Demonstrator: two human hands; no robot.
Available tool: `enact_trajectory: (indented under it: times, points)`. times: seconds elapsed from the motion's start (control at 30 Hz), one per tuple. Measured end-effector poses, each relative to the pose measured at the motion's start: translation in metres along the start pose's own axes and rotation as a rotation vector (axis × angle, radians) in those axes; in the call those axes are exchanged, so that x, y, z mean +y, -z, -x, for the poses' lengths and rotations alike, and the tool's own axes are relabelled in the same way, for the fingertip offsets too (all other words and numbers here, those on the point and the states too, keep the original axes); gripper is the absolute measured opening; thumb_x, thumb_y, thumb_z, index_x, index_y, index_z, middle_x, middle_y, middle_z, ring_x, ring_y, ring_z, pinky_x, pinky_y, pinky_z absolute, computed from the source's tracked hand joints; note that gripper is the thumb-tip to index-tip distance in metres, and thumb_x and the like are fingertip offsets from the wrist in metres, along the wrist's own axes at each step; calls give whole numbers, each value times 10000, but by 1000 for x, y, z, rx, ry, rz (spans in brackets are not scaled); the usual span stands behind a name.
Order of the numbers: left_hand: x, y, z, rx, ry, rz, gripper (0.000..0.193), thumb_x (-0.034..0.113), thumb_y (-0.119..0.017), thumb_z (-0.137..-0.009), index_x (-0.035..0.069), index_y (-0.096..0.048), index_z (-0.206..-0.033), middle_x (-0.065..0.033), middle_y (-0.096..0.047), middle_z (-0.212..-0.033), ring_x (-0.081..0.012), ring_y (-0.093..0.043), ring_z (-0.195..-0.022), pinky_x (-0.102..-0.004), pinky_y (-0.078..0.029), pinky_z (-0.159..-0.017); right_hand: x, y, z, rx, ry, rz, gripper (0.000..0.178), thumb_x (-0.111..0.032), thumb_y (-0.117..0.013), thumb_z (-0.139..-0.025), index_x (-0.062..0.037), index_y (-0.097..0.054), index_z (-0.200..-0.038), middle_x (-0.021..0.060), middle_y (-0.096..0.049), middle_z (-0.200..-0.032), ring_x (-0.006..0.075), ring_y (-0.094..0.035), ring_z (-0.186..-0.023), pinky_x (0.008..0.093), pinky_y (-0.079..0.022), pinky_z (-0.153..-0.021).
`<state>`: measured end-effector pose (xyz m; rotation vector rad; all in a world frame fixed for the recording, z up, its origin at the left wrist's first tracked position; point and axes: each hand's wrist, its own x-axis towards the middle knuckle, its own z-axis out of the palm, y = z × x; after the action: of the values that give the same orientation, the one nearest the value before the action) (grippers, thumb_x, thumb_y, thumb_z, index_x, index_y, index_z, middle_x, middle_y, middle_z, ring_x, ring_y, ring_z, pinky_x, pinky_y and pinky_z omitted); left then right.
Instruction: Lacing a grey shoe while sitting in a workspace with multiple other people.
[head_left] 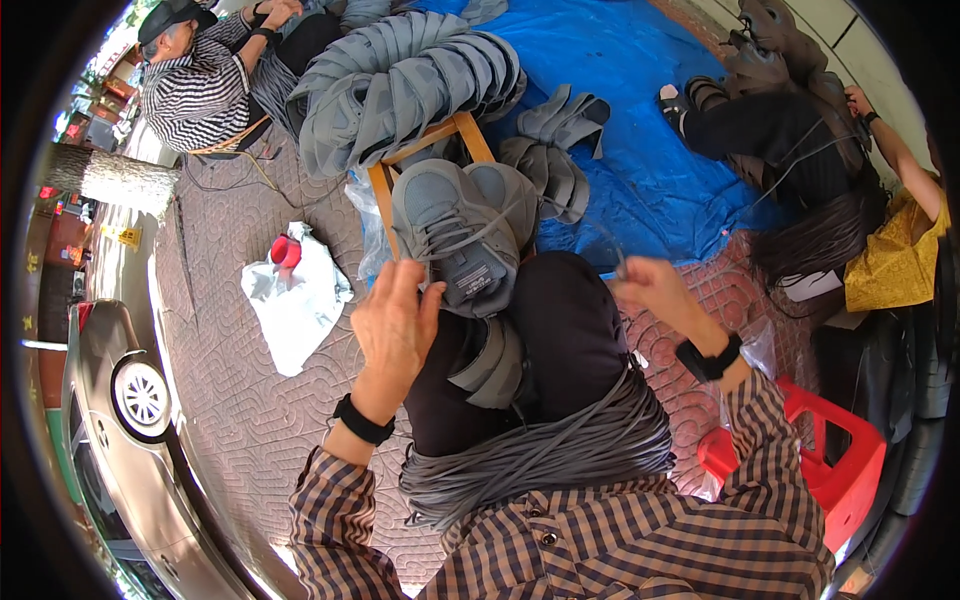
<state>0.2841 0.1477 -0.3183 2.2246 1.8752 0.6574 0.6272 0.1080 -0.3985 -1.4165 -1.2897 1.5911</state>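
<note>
A grey shoe upper (440,212) stands in front of my knees, leaning on a wooden frame (384,205). Its tongue, with a dark label, faces up, and grey lace runs through some of its eyelets. My left hand (392,325) grips the upper's near left edge between thumb and fingers. Out to the right, above my right knee, my right hand (658,292) pinches a thin grey shoelace end (621,268); the stretch between it and the shoe is blurred. A thick bundle of grey laces (540,450) lies across my lap. More grey shoe pieces (490,365) sit between my thighs.
Rows of nested grey uppers (410,85) are stacked beyond the frame. A blue tarp (640,150) holds loose uppers (560,150). A white plastic bag (300,310) lies left, a red stool (845,470) stands right. Other people sit far left and right; a car (125,440) is parked left.
</note>
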Motion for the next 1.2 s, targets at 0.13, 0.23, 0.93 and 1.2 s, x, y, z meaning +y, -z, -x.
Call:
enact_trajectory:
  times: [0.13,0.23,0.93,1.2]
  points:
    - [4,-13,-7,5,-365,-281,169,127,-693,-780,101,-561,-883,-68,-538,-850,-245,-628,-774,-391,-495,-600,-70,-62,-58,-71,227,-232,141,-95,-658,-862,18,-591,-915,47,-623,-770,112,-627,-685,224,-509,-622]
    - [20,-19,-16,-152,-271,-542,170,106,-691,-760,94,-607,-908,-72,-547,-891,-251,-629,-830,-374,-511,-624,-74,-88,-97,-37,288,-257,136,-63,-668,-846,30,-592,-909,63,-638,-786,125,-645,-718,242,-523,-654]
    - [27,-22,-14,-496,436,777,347,155,-540,-913,-34,-539,-1203,-55,-586,-807,-101,-571,-677,-247,-520,-612,-76,-116,-117,228,537,448,233,-62,-675,-756,1,-555,-945,150,-653,-786,281,-657,-741,361,-505,-674]
    - [28,-43,-34,-464,698,1004,406,136,-523,-901,11,-529,-1287,-12,-534,-717,-101,-525,-603,-247,-492,-565,-80,-106,-131,207,385,376,309,-69,-693,-726,21,-551,-985,136,-658,-792,248,-670,-758,357,-506,-677]
